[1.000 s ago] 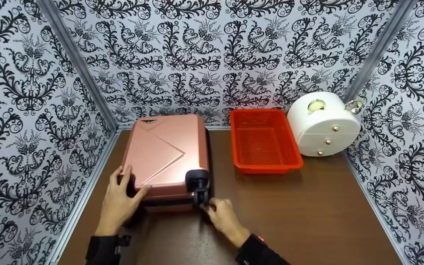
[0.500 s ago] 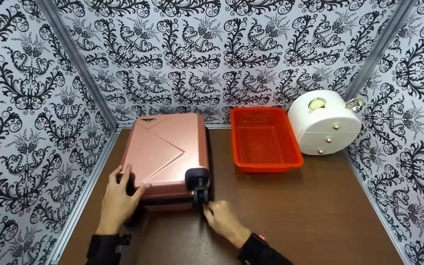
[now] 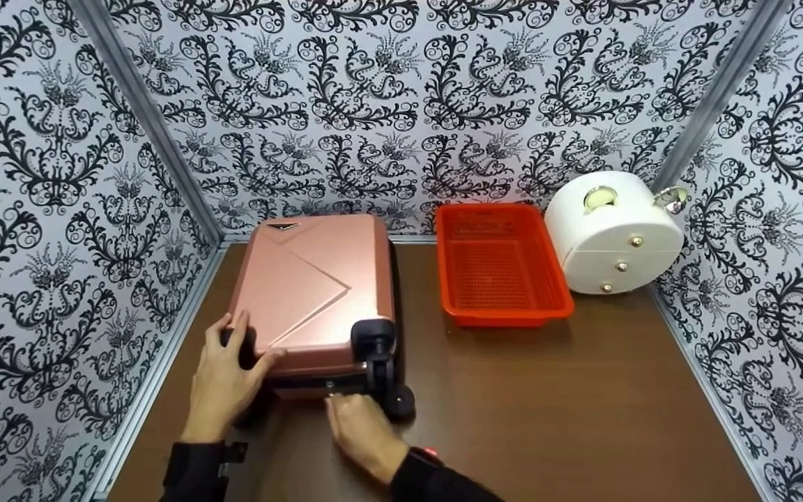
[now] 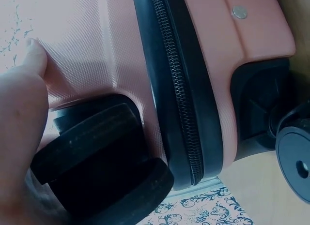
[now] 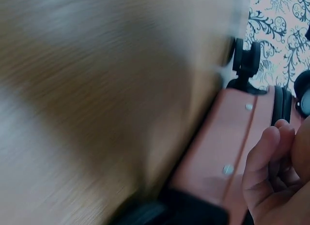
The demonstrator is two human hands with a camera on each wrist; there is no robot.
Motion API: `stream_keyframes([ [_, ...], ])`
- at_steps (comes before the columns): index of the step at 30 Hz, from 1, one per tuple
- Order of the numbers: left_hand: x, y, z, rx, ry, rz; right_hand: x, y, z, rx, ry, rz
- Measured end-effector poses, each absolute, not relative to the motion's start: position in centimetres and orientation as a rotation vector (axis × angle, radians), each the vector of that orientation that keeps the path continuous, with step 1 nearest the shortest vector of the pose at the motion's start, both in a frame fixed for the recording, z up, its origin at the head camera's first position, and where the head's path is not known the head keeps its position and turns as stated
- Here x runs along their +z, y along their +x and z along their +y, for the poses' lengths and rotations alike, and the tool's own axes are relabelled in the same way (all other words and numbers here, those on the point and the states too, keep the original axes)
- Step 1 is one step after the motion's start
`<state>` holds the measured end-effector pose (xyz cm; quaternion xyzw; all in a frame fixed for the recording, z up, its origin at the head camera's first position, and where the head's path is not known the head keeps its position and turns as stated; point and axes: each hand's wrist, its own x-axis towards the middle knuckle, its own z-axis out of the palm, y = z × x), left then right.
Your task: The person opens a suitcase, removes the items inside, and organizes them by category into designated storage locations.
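Right hand curls at the hardshell suitcase's zipper, hold hidden; left hand rests spread on its near-left corner. Right is now left of its near-right caster, no longer at it: zipper work likely advancing. Suitcase lies flat on table.

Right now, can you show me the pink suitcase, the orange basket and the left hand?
pink suitcase (image 3: 311,286), head view, middle of its upper shell
orange basket (image 3: 506,316), head view, front rim
left hand (image 3: 224,383), head view, its back

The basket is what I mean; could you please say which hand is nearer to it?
Right: the right hand is in front of the basket, to its left; the left hand is farther left, on the suitcase.
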<state>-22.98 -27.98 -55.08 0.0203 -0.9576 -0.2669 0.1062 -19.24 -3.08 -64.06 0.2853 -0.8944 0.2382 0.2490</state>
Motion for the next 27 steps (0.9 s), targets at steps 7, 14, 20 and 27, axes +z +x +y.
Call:
stream_keyframes([
  [7,-55.0,-23.5,-28.2,-0.790,0.058,-2.810,-63.0,-19.9,-5.4,0.581,0.719,-2.524],
  [14,-55.5,-23.6,-28.1,-0.784,0.040,-2.786,-57.3,-20.7,-2.6,0.638,0.796,-2.332],
  [20,-55.5,-22.4,-26.3,-0.674,0.051,-2.679,-53.0,-25.5,1.1,0.838,0.633,-2.324],
  [27,-58.1,-18.9,-20.6,-0.536,-0.085,-2.134,-54.6,-27.7,3.6,0.948,0.562,-2.808],
])
